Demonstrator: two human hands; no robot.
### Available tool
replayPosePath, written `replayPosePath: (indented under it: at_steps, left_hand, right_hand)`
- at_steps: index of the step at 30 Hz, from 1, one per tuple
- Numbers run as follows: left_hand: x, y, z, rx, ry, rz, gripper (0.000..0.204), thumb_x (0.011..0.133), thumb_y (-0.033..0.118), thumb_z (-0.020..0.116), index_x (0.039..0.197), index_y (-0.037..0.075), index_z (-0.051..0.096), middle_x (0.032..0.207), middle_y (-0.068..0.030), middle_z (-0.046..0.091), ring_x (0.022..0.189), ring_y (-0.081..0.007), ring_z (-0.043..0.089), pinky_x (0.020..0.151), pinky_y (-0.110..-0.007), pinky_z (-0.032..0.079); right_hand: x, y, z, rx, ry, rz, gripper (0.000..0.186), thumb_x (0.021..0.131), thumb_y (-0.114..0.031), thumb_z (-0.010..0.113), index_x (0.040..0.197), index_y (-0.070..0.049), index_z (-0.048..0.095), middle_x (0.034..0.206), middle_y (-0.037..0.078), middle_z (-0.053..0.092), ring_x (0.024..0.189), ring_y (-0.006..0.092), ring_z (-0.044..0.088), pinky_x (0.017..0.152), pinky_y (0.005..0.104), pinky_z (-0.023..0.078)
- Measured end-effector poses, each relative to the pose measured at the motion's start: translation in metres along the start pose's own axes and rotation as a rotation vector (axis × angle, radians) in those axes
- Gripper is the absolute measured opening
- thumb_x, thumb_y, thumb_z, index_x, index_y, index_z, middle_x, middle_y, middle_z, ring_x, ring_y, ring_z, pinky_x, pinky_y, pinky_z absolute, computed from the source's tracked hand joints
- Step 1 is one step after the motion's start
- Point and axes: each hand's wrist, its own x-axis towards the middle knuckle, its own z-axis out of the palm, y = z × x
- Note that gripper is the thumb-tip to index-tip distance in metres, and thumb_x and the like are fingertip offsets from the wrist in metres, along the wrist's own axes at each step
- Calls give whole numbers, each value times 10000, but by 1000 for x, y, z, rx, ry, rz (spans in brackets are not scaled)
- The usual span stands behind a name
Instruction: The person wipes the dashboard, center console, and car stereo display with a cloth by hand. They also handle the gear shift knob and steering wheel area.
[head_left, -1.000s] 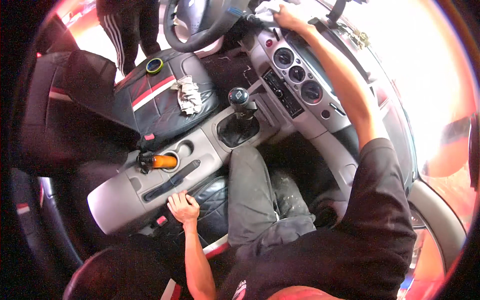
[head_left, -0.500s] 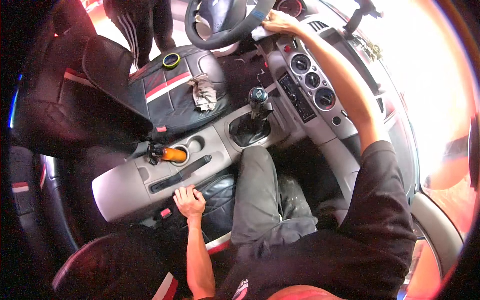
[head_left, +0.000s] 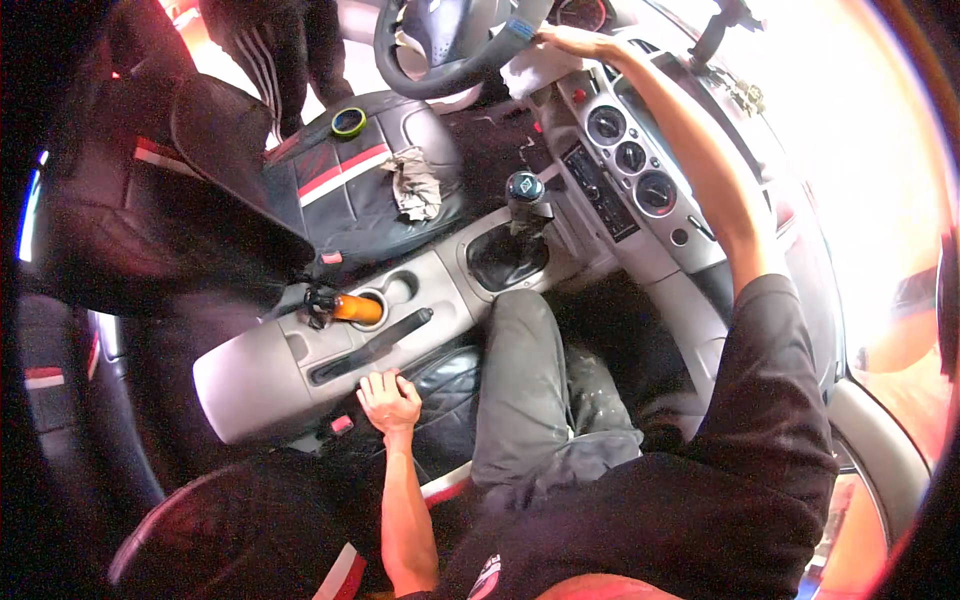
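My right arm reaches across the dashboard, and my right hand [head_left: 572,42] is at the steering wheel's [head_left: 440,82] right side. It holds a white cloth [head_left: 545,68] that hangs below the fingers against the dash; the fingertips are partly hidden. My left hand [head_left: 390,402] leans on the edge of the passenger seat beside the grey centre console [head_left: 240,385], fingers stretched toward the handbrake lever [head_left: 405,325] without gripping anything. Just behind the left hand is a red seat-belt buckle [head_left: 343,425].
An orange bottle with a black top [head_left: 355,309] leans in a cup holder. The gear lever [head_left: 524,188] rises ahead of it. On the driver's seat [head_left: 345,215] lie a crumpled beige cloth [head_left: 415,185] and a round yellow-rimmed tin [head_left: 348,122]. Another person's dark trousers [head_left: 285,60] show beyond.
My right hand has shifted slightly along the dash, and more of the white cloth now shows beneath it. My left hand stays in place on the seat edge; the whole view has shifted a little.
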Motion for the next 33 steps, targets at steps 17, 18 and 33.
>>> replayPosePath:
  at_steps: [17, 18, 33]
  left_hand:
    - [-5, -3, 3, -3, 12, 2, 139, 755, 157, 610, 870, 84, 633, 828, -112, 562, 823, -326, 539, 719, -456, 411]
    - [-8, -5, 3, -4, 13, 0, 146, 748, 157, 612, 871, 82, 635, 825, -115, 562, 814, -330, 537, 711, -455, 409]
    - [-2, -4, 10, -16, 60, 29, 119, 735, 170, 630, 833, 103, 638, 809, -99, 541, 795, -315, 524, 678, -443, 405]
  right_hand:
    - [25, -26, 36, -91, 89, 227, 373, 742, -242, 676, 1096, -127, 695, 1039, 162, 712, 979, 344, 692, 835, 442, 552]
    - [18, -43, 36, -122, 96, 292, 380, 749, -252, 675, 1112, -141, 696, 1042, 153, 716, 989, 336, 692, 843, 433, 552]
    - [-6, -66, 19, -315, 109, 303, 310, 813, -331, 648, 982, -83, 724, 942, 177, 722, 873, 334, 715, 761, 438, 554]
